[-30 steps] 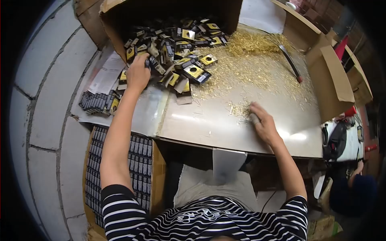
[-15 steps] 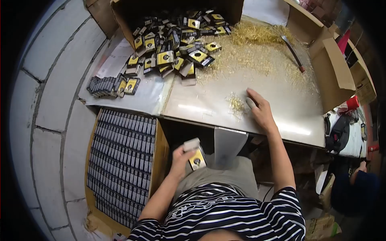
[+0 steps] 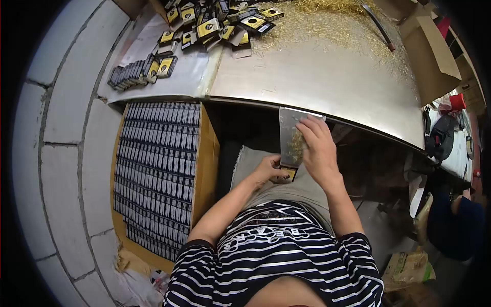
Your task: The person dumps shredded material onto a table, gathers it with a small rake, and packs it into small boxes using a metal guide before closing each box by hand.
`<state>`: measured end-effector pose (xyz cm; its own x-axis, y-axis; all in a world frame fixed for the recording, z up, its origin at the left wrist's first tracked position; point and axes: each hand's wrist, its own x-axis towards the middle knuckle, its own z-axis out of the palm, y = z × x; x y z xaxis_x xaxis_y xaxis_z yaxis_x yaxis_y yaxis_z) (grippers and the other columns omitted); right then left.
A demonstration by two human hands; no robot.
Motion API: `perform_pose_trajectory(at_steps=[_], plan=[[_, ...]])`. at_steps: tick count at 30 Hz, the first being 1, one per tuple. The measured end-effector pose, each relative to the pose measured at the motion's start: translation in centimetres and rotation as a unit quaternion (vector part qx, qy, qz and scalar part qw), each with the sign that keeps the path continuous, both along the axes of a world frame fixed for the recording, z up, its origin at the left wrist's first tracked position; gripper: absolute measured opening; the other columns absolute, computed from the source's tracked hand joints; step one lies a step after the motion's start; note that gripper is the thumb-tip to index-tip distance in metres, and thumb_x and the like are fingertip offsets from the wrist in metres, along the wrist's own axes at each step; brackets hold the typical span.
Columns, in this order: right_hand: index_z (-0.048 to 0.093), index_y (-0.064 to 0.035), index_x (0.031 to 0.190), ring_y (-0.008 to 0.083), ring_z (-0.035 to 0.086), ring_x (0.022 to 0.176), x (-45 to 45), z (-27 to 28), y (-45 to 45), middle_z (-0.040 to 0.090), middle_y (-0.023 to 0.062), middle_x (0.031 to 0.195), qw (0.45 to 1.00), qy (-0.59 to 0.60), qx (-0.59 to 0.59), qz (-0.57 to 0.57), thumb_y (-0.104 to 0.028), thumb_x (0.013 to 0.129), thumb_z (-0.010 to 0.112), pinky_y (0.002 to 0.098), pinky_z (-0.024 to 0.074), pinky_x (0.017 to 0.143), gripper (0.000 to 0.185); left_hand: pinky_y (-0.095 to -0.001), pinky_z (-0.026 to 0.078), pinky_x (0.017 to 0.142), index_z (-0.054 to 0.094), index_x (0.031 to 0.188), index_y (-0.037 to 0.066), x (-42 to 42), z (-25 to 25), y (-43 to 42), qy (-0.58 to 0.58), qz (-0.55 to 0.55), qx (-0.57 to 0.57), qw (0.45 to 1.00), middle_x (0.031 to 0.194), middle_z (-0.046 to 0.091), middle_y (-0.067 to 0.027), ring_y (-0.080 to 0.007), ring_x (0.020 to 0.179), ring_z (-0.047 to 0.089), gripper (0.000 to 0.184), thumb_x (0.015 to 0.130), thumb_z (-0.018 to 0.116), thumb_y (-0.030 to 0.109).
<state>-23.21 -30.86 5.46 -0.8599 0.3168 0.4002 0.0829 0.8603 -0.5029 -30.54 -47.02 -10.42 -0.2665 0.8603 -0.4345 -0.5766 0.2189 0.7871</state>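
My left hand (image 3: 266, 171) is closed around a small black and yellow cardboard box (image 3: 289, 175), held at the lower end of a grey metal chute (image 3: 287, 123). The chute slopes down from the table edge toward my lap. Small thin gold-coloured metal pieces (image 3: 296, 140) lie on it. Over the chute's right side is my right hand (image 3: 319, 148), its fingers stretched out beside the gold pieces. Nothing shows gripped in it, though its palm is hidden. The mouth of the box is hidden at the chute's end.
On the metal table (image 3: 307, 77), loose gold pieces (image 3: 327, 25) spread near a dark curved tool (image 3: 379, 28). A pile of small boxes (image 3: 209, 28) and a row of boxes (image 3: 128, 74) lie left. A carton packed with boxes (image 3: 209, 158) stands below. Another person's sleeve (image 3: 455, 225) shows right.
My right hand has moved from the tabletop down to the chute, and the small gold heap has gone from the table onto it. My left hand has brought the box rightward to the chute's end.
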Motion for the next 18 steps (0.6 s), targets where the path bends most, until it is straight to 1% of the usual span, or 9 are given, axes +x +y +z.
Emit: perform_pose_trajectory(at_steps=[3, 4, 7, 9, 10, 13, 14, 17, 18], plan=[[0.061, -0.0004, 0.103, 0.0321, 0.058, 0.105, 2.4, -1.4, 0.3, 0.062, 0.0151, 0.104, 0.99, -0.068, -0.12, 0.003, 0.011, 0.068, 0.052, 0.0383, 0.0473, 0.089, 0.038, -0.0308, 0.051, 0.09, 0.051, 0.126, 0.001, -0.2, 1.4, -0.8, -0.156, 0.009, 0.032, 0.987, 0.115, 0.06, -0.0091, -0.0173, 0.103, 0.06, 0.057, 0.072, 0.066, -0.01], [0.063, 0.0004, 0.099, 0.0323, 0.06, 0.098, 2.8, -2.2, 0.2, 0.064, 0.0149, 0.099, 0.992, -0.058, -0.113, 0.0, 0.012, 0.068, 0.052, 0.0367, 0.0502, 0.08, 0.034, -0.0315, 0.05, 0.093, 0.046, 0.132, 0.003, 0.0, 1.6, -1.0, -0.173, 0.01, 0.029, 0.984, 0.12, 0.056, -0.0087, -0.0177, 0.111, 0.056, 0.064, 0.072, 0.065, -0.011], [0.063, 0.0003, 0.099, 0.0349, 0.06, 0.097, 3.1, -6.1, -1.7, 0.064, 0.0166, 0.101, 0.983, -0.049, -0.177, 0.007, 0.011, 0.069, 0.052, 0.0398, 0.0496, 0.081, 0.033, -0.0294, 0.051, 0.09, 0.047, 0.131, 0.004, 0.5, 0.6, -1.1, -0.177, 0.051, 0.069, 0.981, 0.12, 0.057, -0.0074, -0.0159, 0.111, 0.055, 0.063, 0.073, 0.065, -0.01], [0.065, -0.0009, 0.099, 0.0364, 0.06, 0.098, 3.1, -9.7, -3.3, 0.064, 0.0188, 0.102, 0.971, -0.142, -0.166, 0.098, 0.009, 0.07, 0.053, 0.0416, 0.0493, 0.081, 0.033, -0.0274, 0.051, 0.087, 0.049, 0.128, 0.003, 0.6, -0.3, -1.1, -0.15, 0.056, 0.043, 0.986, 0.117, 0.058, -0.0062, -0.0146, 0.107, 0.057, 0.057, 0.075, 0.064, -0.01], [0.066, -0.0021, 0.1, 0.036, 0.061, 0.095, 3.2, -10.0, -3.7, 0.065, 0.0199, 0.099, 0.961, -0.204, -0.141, 0.125, 0.007, 0.072, 0.054, 0.0417, 0.0496, 0.082, 0.031, -0.0264, 0.051, 0.085, 0.05, 0.127, 0.003, 0.6, -0.8, -1.2, -0.137, 0.059, 0.03, 0.988, 0.115, 0.059, -0.0056, -0.0139, 0.105, 0.058, 0.054, 0.076, 0.063, -0.009], [0.067, -0.0018, 0.099, 0.0348, 0.063, 0.093, 2.2, -6.3, -3.0, 0.066, 0.0193, 0.098, 0.92, -0.338, -0.173, 0.096, 0.005, 0.073, 0.055, 0.0421, 0.0499, 0.081, 0.029, -0.024, 0.051, 0.082, 0.054, 0.121, 0.001, 1.2, -3.2, -2.0, -0.071, -0.029, -0.061, 0.995, 0.109, 0.062, -0.0051, -0.0124, 0.097, 0.061, 0.043, 0.08, 0.061, -0.008], [0.067, -0.002, 0.098, 0.0338, 0.064, 0.09, 2.7, -6.4, -2.4, 0.066, 0.0199, 0.096, 0.965, -0.193, -0.155, 0.081, -0.001, 0.078, 0.057, 0.0398, 0.0507, 0.081, 0.023, -0.0241, 0.051, 0.082, 0.057, 0.116, 0.0, 1.8, -2.2, -2.3, -0.042, 0.043, -0.075, 0.995, 0.104, 0.064, -0.0059, -0.0123, 0.092, 0.062, 0.033, 0.083, 0.061, -0.006], [0.063, 0.0003, 0.112, 0.0274, 0.065, 0.095, 2.7, -3.1, 0.9, 0.067, 0.0173, 0.105, 0.956, -0.161, -0.245, -0.025, -0.021, 0.088, 0.06, 0.0357, 0.0487, 0.085, 0.032, -0.0272, 0.052, 0.082, 0.05, 0.125, -0.002, 1.6, 1.8, -1.9, 0.076, 0.183, 0.063, 0.978, 0.108, 0.062, -0.0089, -0.0148, 0.095, 0.061, 0.045, 0.084, 0.067, 0.002], [0.061, -0.0007, 0.117, 0.0278, 0.064, 0.099, 2.4, -2.7, 1.5, 0.066, 0.0164, 0.109, 0.932, -0.136, -0.334, 0.029, -0.025, 0.091, 0.056, 0.0362, 0.0481, 0.088, 0.036, -0.0284, 0.052, 0.084, 0.046, 0.128, -0.002, 1.6, 5.5, -1.2, 0.14, 0.217, 0.094, 0.961, 0.111, 0.061, -0.0112, -0.0167, 0.097, 0.061, 0.048, 0.084, 0.065, 0.0]])
